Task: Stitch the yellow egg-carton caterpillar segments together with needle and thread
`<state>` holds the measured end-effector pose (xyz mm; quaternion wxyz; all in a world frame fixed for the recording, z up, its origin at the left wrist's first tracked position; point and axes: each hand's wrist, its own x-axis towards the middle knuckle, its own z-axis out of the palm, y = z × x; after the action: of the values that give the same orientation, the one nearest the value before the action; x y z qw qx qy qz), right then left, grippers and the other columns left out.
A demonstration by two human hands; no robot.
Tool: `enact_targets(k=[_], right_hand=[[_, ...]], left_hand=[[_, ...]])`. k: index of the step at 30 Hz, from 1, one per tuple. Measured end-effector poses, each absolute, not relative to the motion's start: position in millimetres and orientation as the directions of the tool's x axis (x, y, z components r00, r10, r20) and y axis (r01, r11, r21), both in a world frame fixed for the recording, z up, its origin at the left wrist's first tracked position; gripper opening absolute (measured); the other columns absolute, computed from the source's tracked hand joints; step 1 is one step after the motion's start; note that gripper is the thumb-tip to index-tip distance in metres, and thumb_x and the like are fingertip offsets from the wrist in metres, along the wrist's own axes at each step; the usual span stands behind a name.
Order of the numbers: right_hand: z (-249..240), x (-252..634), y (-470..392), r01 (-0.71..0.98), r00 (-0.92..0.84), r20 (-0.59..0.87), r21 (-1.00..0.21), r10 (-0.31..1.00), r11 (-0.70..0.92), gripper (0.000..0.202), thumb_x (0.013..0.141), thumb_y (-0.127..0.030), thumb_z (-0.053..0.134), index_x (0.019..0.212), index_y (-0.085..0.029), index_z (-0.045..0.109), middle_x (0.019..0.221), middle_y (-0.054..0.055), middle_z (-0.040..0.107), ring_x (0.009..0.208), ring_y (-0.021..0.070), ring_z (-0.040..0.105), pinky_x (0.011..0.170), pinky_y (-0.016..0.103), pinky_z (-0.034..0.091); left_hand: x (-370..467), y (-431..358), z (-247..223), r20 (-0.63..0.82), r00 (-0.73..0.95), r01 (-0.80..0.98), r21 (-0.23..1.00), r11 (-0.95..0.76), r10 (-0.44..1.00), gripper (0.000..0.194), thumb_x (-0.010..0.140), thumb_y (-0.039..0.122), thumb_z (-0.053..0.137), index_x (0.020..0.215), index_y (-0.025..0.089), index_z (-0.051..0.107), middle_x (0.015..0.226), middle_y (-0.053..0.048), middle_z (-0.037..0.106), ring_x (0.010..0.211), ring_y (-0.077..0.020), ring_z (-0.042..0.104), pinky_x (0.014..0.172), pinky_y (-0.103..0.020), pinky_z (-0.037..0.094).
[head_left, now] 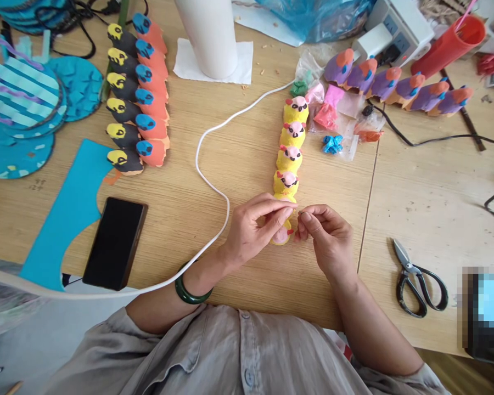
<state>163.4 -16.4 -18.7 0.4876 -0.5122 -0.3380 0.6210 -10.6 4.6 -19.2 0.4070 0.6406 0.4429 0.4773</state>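
Observation:
A column of yellow clay figures (290, 158) with pink faces and dark eye marks stands in front of me; the nearest ones lie partly behind my fingers. My left hand (257, 222), thumb and forefinger pinched, is over the near end of the column. My right hand (325, 230) is just to its right, also pinched, its fingertips around a tiny dark bit. What the left fingertips hold, if anything, is too small to make out. The closest figure (282, 235) shows a pink face and a red ear between my hands.
Black-and-yellow figures (125, 107) and orange-and-blue figures (152, 99) line the left; purple figures (395, 82) stand at the back right. Bags of coloured clay (329, 109), scissors (414, 274), a phone (115, 243), a white cable (197, 159) and a white cylinder (209, 38) lie around.

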Motion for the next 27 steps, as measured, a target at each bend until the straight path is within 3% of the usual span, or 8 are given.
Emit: enact_targets(k=[5, 15, 20, 27], right_hand=[[-19.2, 163.2, -14.7, -0.278, -0.005, -0.323, -0.909, 0.946, -0.311, 0.031, 0.088, -0.049, 0.083, 0.078, -0.021, 0.075, 0.056, -0.004, 0.060, 0.049, 0.0099, 0.052, 0.049, 0.024, 0.052], [-19.1, 162.8, -15.5, -0.267, 0.030, -0.333, -0.911, 0.942, -0.314, 0.033, 0.086, -0.050, 0.085, 0.077, -0.021, 0.074, 0.055, -0.005, 0.057, 0.047, 0.0085, 0.048, 0.047, 0.024, 0.050], [-19.0, 162.9, -15.7, -0.254, -0.004, -0.328, -0.913, 0.945, -0.319, 0.036, 0.089, -0.052, 0.082, 0.074, -0.021, 0.074, 0.049, -0.007, 0.047, 0.043, 0.0079, 0.041, 0.041, 0.022, 0.044], [-21.3, 162.8, -16.9, -0.249, -0.016, -0.335, -0.911, 0.942, -0.328, 0.034, 0.090, -0.052, 0.081, 0.076, -0.022, 0.075, 0.051, -0.006, 0.050, 0.045, 0.0087, 0.044, 0.044, 0.024, 0.047]], left_hand=[[-12.5, 5.9, -16.7, 0.221, 0.120, 0.182, 0.953, -0.241, 0.968, 0.015, 0.103, 0.025, 0.067, 0.101, 0.019, 0.081, 0.096, -0.005, 0.082, 0.090, -0.0136, 0.077, 0.082, -0.023, 0.061], [-12.5, 6.4, -17.7, 0.245, 0.119, 0.183, 0.947, -0.264, 0.962, 0.015, 0.103, 0.025, 0.068, 0.102, 0.018, 0.081, 0.096, -0.005, 0.082, 0.089, -0.0128, 0.076, 0.082, -0.023, 0.059], [-12.9, 5.5, -17.8, 0.219, 0.130, 0.188, 0.952, -0.241, 0.967, 0.016, 0.104, 0.026, 0.067, 0.104, 0.019, 0.081, 0.098, -0.005, 0.082, 0.091, -0.0139, 0.077, 0.081, -0.024, 0.061], [-11.3, 4.0, -19.0, 0.217, 0.179, 0.180, 0.952, -0.249, 0.960, 0.014, 0.101, 0.027, 0.071, 0.106, 0.018, 0.081, 0.099, -0.007, 0.082, 0.091, -0.0150, 0.076, 0.080, -0.025, 0.061]])
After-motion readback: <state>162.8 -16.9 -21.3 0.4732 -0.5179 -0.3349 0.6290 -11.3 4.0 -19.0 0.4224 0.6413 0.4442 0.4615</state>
